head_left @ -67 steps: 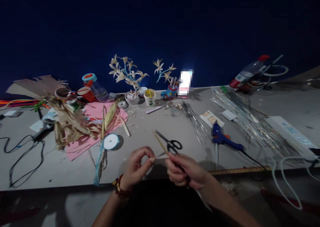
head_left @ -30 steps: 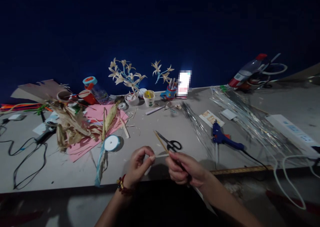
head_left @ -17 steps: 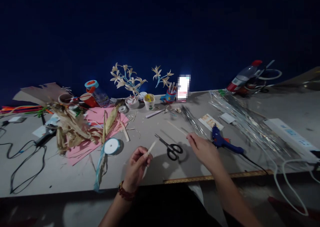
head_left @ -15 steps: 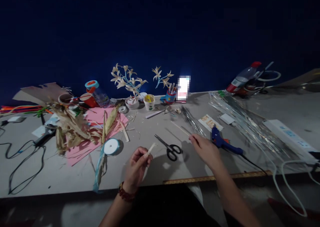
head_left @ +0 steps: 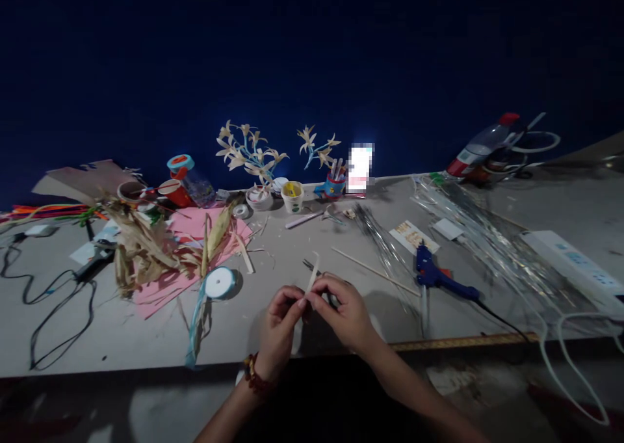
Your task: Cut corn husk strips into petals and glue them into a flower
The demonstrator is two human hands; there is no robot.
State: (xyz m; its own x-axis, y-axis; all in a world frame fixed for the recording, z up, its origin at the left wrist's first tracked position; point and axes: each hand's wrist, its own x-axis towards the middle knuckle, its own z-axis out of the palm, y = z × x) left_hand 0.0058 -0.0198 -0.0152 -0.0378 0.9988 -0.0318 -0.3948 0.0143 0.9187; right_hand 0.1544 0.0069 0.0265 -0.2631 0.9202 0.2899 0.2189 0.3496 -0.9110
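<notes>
My left hand (head_left: 281,326) pinches a narrow pale strip of corn husk (head_left: 314,271), which points up and away from me. The thumb and fingers of my right hand (head_left: 345,313) close on the same strip, so both sets of fingertips meet at its lower end. Black scissors (head_left: 307,263) lie behind my hands, mostly hidden, with only part of the blades in sight. A thin wooden stick (head_left: 370,269) rests on the table beyond my right hand, its right end near the blue glue gun (head_left: 443,278).
Left of my hands are a roll of blue ribbon (head_left: 218,283), dried husks (head_left: 146,254) and pink paper (head_left: 151,296). Husk flowers (head_left: 251,153) stand in cups at the back. Silver wires (head_left: 385,241), a power strip (head_left: 570,264) and a bottle (head_left: 480,147) are on the right.
My right hand has let go of the wooden stick, now lying on the table, and moved left to the husk strip. The strip now stands more upright, and the scissors are largely covered.
</notes>
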